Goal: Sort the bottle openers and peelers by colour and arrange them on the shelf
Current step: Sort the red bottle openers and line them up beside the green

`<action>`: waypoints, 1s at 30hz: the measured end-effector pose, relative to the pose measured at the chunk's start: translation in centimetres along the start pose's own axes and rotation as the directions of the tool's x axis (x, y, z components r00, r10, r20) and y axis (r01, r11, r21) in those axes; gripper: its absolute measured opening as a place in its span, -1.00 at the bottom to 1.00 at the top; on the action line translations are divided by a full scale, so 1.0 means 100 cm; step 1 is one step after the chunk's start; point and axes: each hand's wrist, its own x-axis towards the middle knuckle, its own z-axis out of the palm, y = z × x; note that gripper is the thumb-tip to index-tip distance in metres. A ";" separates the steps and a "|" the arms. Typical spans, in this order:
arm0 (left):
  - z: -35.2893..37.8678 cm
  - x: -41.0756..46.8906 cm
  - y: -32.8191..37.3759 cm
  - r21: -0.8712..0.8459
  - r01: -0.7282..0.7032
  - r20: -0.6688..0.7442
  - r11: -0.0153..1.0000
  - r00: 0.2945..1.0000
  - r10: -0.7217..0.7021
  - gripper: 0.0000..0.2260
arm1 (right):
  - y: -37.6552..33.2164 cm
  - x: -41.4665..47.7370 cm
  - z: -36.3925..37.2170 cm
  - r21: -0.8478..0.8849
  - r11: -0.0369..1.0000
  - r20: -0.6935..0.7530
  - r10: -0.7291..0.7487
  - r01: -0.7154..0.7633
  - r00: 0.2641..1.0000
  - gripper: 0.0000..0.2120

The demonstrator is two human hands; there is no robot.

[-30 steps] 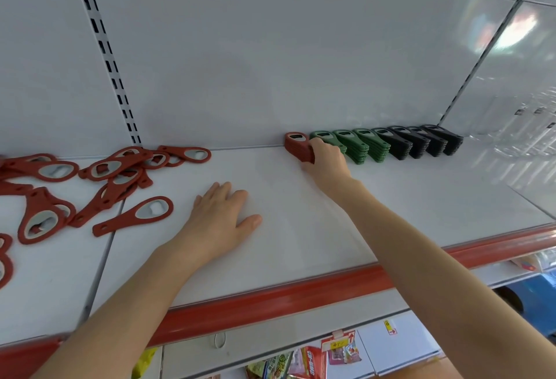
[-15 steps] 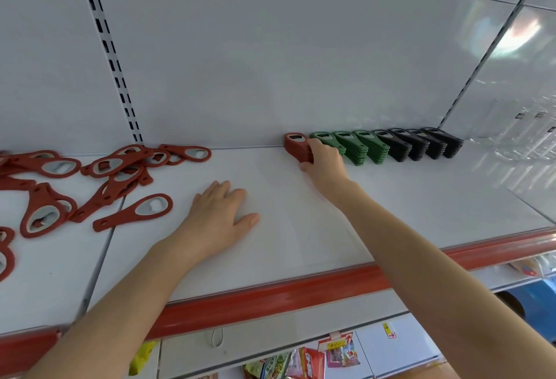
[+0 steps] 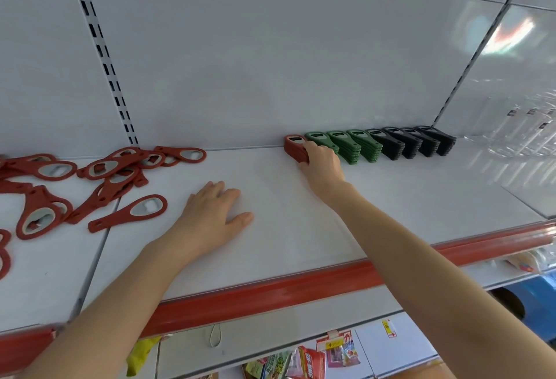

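Note:
A small stack of red openers [image 3: 292, 146] stands at the back of the white shelf [image 3: 391, 198], and my right hand [image 3: 320, 162] grips its right side with curled fingers. Directly to its right run stacks of green openers [image 3: 346, 145] and then black openers [image 3: 415, 142] in one row along the back wall. Loose red flat bottle openers [image 3: 99, 180] lie in a heap at the left of the shelf. My left hand [image 3: 210, 216] rests flat on the shelf, palm down, holding nothing, just right of the nearest red opener [image 3: 132, 211].
A red price rail [image 3: 270, 291] runs along the shelf's front edge. Clear glassware [image 3: 517, 140] stands at the far right of the shelf. Packaged goods [image 3: 301, 360] hang on the level below. A slotted upright [image 3: 105, 56] runs up the back wall.
Both hands stay almost still. My right hand keeps its hold on the red stack beside the green ones; the view has shifted slightly.

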 end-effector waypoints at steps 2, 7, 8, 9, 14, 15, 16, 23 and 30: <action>0.000 -0.001 0.000 -0.003 -0.002 -0.003 1.000 1.000 0.002 -0.48 | -0.001 0.002 0.000 -0.003 1.000 0.003 0.007 -0.007 1.000 -0.69; 0.000 -0.001 -0.001 -0.014 -0.001 -0.004 1.000 1.000 0.001 -0.48 | -0.003 0.006 0.000 -0.015 0.999 0.005 0.029 -0.028 1.000 -0.70; 0.000 -0.001 -0.001 -0.014 0.000 -0.004 1.000 1.000 -0.001 -0.48 | -0.003 0.006 0.000 -0.014 0.999 0.007 0.030 -0.029 1.000 -0.69; 0.000 -0.001 -0.001 -0.013 0.002 -0.004 1.000 1.000 -0.002 -0.48 | -0.003 0.006 0.000 -0.012 1.000 0.010 0.029 -0.028 1.000 -0.67; 0.001 0.000 0.000 -0.009 0.000 -0.007 1.000 1.000 0.000 -0.47 | -0.005 0.000 -0.009 -0.003 1.000 -0.001 0.018 -0.018 1.000 -0.72; 0.001 0.000 -0.001 -0.008 -0.001 -0.008 1.000 1.000 0.001 -0.47 | -0.006 -0.001 -0.012 -0.012 1.000 -0.013 0.014 -0.014 1.000 -0.74; 0.001 0.000 -0.001 -0.007 -0.002 -0.010 1.000 1.000 0.002 -0.47 | -0.007 -0.003 -0.015 -0.029 1.000 -0.026 0.007 -0.008 1.000 -0.76; 0.002 0.000 -0.002 -0.017 -0.008 -0.014 1.000 1.000 0.008 -0.47 | -0.008 -0.004 -0.016 -0.140 0.990 -0.041 -0.016 0.011 0.999 -0.77; -0.001 -0.001 0.001 -0.001 -0.002 -0.005 1.000 1.000 0.002 -0.46 | -0.007 -0.007 -0.022 -0.060 0.998 -0.033 -0.009 0.007 0.999 -0.76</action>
